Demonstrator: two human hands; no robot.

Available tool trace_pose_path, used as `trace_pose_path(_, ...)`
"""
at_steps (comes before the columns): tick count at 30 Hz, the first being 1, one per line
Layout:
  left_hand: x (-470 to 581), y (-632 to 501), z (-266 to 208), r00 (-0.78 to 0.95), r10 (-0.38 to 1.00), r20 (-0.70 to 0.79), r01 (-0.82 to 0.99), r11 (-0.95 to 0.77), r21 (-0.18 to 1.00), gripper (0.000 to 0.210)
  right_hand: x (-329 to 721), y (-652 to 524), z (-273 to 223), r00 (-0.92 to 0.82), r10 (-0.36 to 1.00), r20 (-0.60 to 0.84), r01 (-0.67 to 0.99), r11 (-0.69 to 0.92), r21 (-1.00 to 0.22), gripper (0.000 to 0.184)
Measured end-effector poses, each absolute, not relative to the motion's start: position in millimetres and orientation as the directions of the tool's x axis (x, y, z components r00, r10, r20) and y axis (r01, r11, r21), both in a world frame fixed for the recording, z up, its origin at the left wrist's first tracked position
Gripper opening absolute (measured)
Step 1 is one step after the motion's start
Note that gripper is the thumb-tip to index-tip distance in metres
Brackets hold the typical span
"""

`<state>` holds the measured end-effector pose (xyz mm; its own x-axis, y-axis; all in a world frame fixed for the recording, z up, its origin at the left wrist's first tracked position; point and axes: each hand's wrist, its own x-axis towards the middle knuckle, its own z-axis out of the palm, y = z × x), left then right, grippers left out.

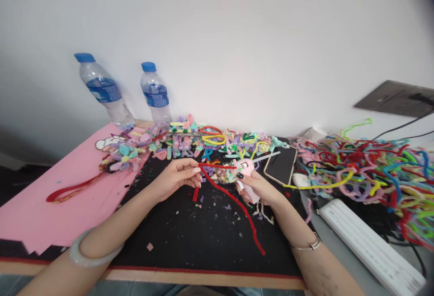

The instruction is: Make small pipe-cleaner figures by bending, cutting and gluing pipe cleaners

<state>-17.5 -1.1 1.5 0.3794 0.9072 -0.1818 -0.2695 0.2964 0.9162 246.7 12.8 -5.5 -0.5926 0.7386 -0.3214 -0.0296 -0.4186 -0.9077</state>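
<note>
Drooping over the black mat (210, 241), a red fuzzy stem (224, 189) is pinched at its bend by the left hand (179, 174); it is judged light, soft and pliable, best held near that bend. A pink glue gun (249, 171), presumably rigid, is gripped by the right hand (262, 187). Beyond, colourful fuzzy pieces (185, 144) are heaped.

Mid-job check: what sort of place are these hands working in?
Probably a craft workspace at a desk: a pile of colourful fuzzy stems lies at the right, small scraps litter the black mat, and the right hand holds what looks like a pink glue gun.
</note>
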Motion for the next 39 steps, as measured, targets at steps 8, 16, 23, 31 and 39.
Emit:
trace_pose_path(8,-19.2,-0.1,-0.1,0.379,0.911,-0.163,-0.294,0.286,0.912,0.013,247.4,13.2,-6.0,-0.597,0.734,-0.322,-0.028,-0.421,-0.907,0.038)
trace_pose_path(16,-21.5,1.9,-1.7,0.368,0.917,-0.155,-0.313,0.28,0.908,0.011,248.2,13.4,-6.8,-0.598,0.737,-0.314,-0.031,-0.413,-0.91,0.037)
trace_pose_path(23,-22.6,2.1,0.2,0.351,0.922,-0.163,-0.321,0.282,0.904,0.012,248.7,13.6,-7.4,-0.604,0.734,-0.31,-0.04,-0.416,-0.908,0.037)
trace_pose_path(31,-22.7,1.6,0.8,0.338,0.926,-0.171,-0.315,0.282,0.906,0.014,248.7,13.5,-6.6,-0.606,0.738,-0.298,-0.046,-0.406,-0.913,0.036)
trace_pose_path(39,-25.7,2.2,1.0,0.334,0.927,-0.171,-0.315,0.281,0.907,0.013,249.4,13.5,-6.6,-0.612,0.732,-0.298,-0.047,-0.411,-0.911,0.036)
